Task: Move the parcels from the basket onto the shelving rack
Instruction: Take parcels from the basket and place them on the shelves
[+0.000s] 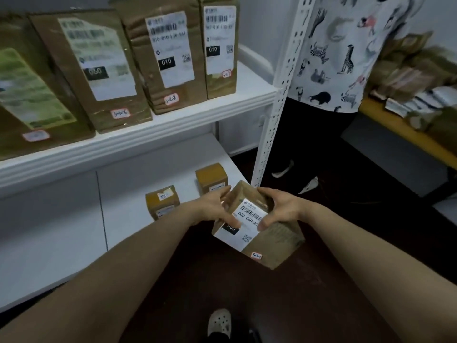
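I hold a brown cardboard parcel (274, 240) with a white barcode label in both hands, in front of the white shelving rack (138, 142). My left hand (214, 206) grips its left side, thumb on the label. My right hand (278, 209) grips its top right, thumb also on the label. The parcel is tilted, near the rack's lower shelf (138, 184) at its right end. Two small brown parcels, one (162, 201) to the left and one (211, 178) further back, stand on that lower shelf. No basket is in view.
Several tall brown parcels (170, 53) stand upright on the upper shelf. A white perforated rack post (279, 95) rises right of the shelves. A person in an animal-print shirt (346, 53) stands beyond it. More parcels (418, 78) lie piled at right. My shoe (218, 323) is on the dark floor.
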`<state>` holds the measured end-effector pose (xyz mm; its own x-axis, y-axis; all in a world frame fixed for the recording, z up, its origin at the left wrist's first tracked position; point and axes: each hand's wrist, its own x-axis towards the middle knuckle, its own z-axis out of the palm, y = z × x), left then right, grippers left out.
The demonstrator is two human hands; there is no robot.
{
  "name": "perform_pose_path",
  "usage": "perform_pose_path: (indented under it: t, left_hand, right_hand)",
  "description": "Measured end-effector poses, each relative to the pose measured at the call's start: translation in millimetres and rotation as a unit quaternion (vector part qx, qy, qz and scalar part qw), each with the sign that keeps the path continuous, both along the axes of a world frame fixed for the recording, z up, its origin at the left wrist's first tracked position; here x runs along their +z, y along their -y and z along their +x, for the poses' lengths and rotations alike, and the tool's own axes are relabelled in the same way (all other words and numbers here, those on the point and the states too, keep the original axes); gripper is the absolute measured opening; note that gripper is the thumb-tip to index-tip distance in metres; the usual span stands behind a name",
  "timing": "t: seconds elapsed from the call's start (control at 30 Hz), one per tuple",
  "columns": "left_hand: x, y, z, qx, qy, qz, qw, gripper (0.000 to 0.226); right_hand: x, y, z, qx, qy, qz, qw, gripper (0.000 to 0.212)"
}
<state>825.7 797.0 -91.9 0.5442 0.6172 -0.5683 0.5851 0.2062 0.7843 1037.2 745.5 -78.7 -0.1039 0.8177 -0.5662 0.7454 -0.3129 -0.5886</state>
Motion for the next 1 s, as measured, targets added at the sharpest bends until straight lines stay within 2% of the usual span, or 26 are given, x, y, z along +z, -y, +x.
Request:
perform_pose_path:
  t: [0.07, 0.2, 0.3, 0.43, 0.53, 0.7, 0.87, 1.0]
  left_hand:
    - [-6, -18, 12, 0.001, -0.018, 0.012, 1.000, 0.121]
    - [-24, -55, 29, 0.027, -0.031, 0.024, 0.999, 0.097]
    - [-41, -79, 38, 0.075, -0.052, 0.039, 0.995, 0.087]
    - [-69, -101, 55, 0.161, -0.109, 0.073, 0.978, 0.070]
    - [-94, -114, 68, 0.177, -0.188, 0.107, 0.960, 0.070]
    - [-134, -141, 86, 0.110, -0.355, 0.189, 0.909, 0.066]
    - [-176, -174, 91, 0.084, -0.426, 0.216, 0.874, 0.077]
    - [-205, -202, 91, 0.062, -0.469, 0.243, 0.847, 0.097]
  right_hand:
    - [-10, -22, 8, 0.011, 0.038, 0.008, 0.999, 0.105]
    - [-29, -69, 26, 0.044, 0.130, 0.022, 0.990, 0.126]
    - [-44, -106, 40, 0.077, 0.197, 0.040, 0.977, 0.128]
    - [-72, -147, 64, 0.144, 0.234, 0.059, 0.960, 0.128]
    - [-96, -176, 84, 0.195, 0.239, 0.093, 0.947, 0.118]
    - [-147, -210, 94, 0.199, 0.203, 0.114, 0.952, 0.116]
    - [-204, -219, 88, 0.208, 0.191, 0.155, 0.947, 0.118]
    - [-240, -228, 82, 0.203, 0.186, 0.172, 0.946, 0.120]
